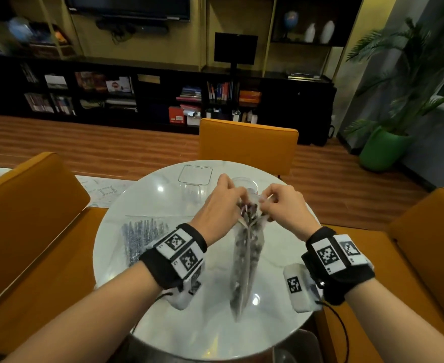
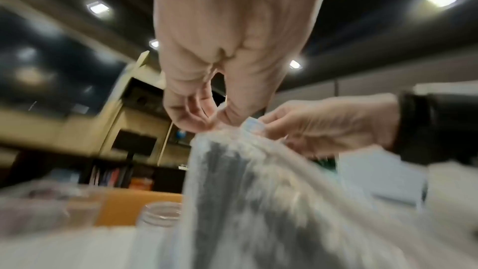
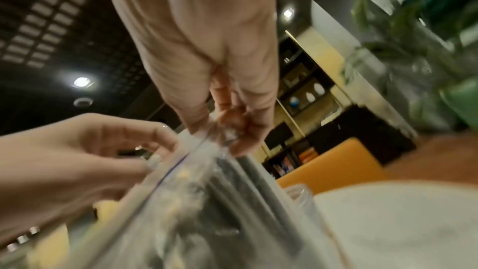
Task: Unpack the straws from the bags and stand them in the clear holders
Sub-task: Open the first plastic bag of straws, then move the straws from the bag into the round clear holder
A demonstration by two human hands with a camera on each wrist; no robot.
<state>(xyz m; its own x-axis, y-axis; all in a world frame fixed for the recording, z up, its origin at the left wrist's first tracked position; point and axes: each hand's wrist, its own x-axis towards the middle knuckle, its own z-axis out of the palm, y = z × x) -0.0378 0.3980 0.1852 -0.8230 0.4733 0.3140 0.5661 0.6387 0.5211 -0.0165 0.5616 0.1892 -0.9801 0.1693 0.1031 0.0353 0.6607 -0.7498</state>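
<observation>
While my left hand and right hand each pinched the zip-bag mouth above the table, I judged opening underway; next, pull apart, lift straws toward the holder.

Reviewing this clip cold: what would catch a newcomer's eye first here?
Both hands, the left hand and the right hand, pinch the top of a clear bag of dark straws held upright over the round white table. A second bag of straws lies flat at the left, with clear holders behind the hands.
</observation>
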